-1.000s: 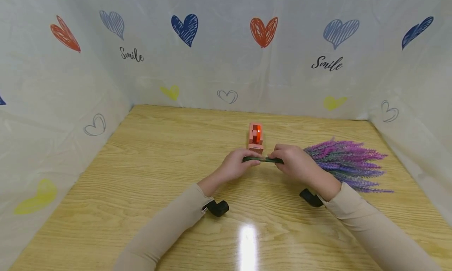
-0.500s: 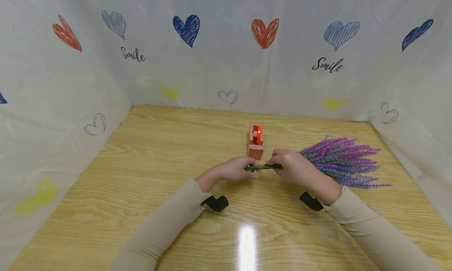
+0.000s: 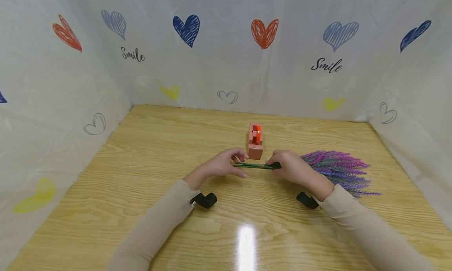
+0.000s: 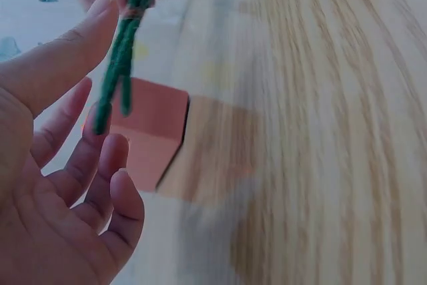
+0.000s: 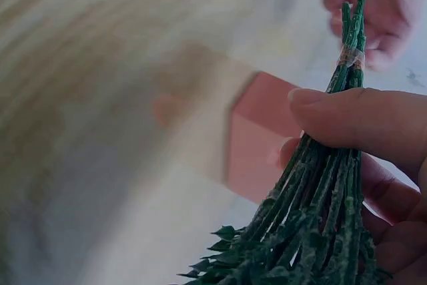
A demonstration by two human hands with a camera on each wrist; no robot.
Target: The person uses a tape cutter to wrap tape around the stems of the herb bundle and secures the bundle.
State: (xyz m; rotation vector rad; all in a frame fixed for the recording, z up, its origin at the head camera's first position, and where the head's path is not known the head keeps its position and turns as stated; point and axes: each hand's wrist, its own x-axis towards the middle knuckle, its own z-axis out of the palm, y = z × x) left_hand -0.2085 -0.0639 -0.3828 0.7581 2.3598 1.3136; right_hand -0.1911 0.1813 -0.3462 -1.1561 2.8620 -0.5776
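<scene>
My right hand (image 3: 291, 167) pinches a bunch of artificial lavender (image 3: 339, 171) by its green stems, and the purple flower heads spread out to the right. In the right wrist view the thumb lies across the stems (image 5: 333, 171). A band of clear tape (image 5: 350, 57) wraps them near their ends. My left hand (image 3: 226, 163) is around the stem ends, its thumb apart from its loosely bent fingers. In the left wrist view the stem tips (image 4: 113, 91) pass between thumb and fingers, close to a fingertip; whether they touch is unclear.
A pink tape dispenser (image 3: 256, 141) with an orange core stands on the wooden table (image 3: 169, 137) just beyond the hands. Black wrist mounts (image 3: 206, 200) hang under both sleeves. A pale curtain (image 3: 219, 66) printed with hearts encloses the back and sides.
My left hand has loosened from the stems and moved left, baring more of their ends. The right hand keeps its pinch, and the flower heads have dipped and shifted slightly left.
</scene>
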